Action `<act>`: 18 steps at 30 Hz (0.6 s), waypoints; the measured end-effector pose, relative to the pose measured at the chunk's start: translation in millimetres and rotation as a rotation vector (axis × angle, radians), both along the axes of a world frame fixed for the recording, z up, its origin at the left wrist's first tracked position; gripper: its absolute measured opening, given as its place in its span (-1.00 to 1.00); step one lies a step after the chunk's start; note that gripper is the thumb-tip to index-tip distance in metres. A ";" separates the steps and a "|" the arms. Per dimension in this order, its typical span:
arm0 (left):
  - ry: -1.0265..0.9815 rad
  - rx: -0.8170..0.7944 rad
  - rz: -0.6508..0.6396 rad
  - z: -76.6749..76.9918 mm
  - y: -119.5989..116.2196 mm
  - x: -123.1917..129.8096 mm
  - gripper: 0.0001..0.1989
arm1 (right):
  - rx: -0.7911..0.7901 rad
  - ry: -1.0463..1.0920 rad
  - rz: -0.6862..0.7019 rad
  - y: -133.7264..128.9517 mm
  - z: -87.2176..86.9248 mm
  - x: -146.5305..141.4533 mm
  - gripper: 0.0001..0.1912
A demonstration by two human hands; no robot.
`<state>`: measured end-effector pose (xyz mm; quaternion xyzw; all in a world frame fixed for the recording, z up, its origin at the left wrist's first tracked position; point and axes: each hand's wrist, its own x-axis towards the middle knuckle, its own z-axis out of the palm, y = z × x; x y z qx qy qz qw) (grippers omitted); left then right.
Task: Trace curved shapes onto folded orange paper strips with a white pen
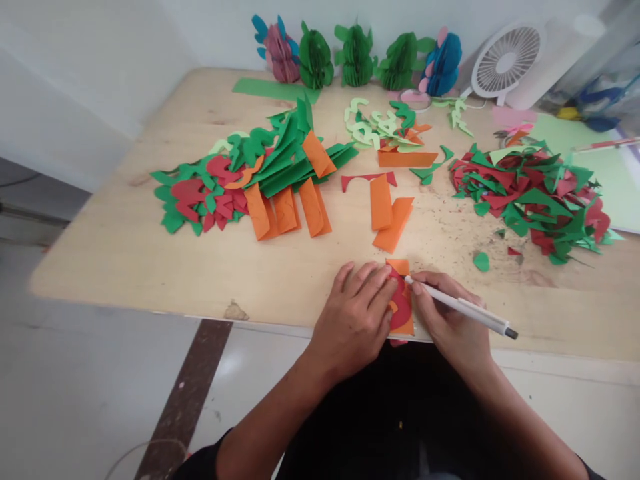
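Note:
A red paper shape (403, 308) lies on an orange paper piece (399, 265) at the table's front edge. My left hand (357, 317) lies flat with its fingers spread, fingertips pressing on the left side of both papers. Between the fingers of my right hand (453, 327) is a white pen (463, 307), its tip touching the papers near the red shape's upper right edge and its dark end pointing to the lower right. Just beyond, two folded orange pieces (381, 203) overlap.
Green strips (290, 157), red cutouts (190, 193) and folded orange papers (314, 208) cover the left-centre. Red and green scraps (540, 200) are heaped at right. Paper honeycomb figures (357, 57) and a white fan (507, 61) line the back of the wooden table (125, 260).

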<state>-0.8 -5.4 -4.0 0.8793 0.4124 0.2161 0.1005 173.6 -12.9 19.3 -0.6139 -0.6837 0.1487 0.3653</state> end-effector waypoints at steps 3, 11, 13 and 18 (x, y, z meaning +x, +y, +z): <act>-0.001 0.001 0.001 -0.4 0.2 0.3 -0.63 | 0.033 -0.022 -0.001 -4.7 0.3 0.3 -0.93; 0.020 -0.020 -0.007 0.7 0.9 0.5 -0.63 | 0.067 -0.079 -0.008 -15.4 -1.4 1.9 -0.92; 0.021 -0.017 -0.009 0.7 0.8 0.5 -0.63 | 0.077 -0.085 -0.011 -16.7 -2.2 2.2 -0.92; 0.024 -0.011 -0.011 0.5 0.4 0.7 -0.64 | 0.058 -0.077 -0.022 -19.1 -4.8 3.0 -0.92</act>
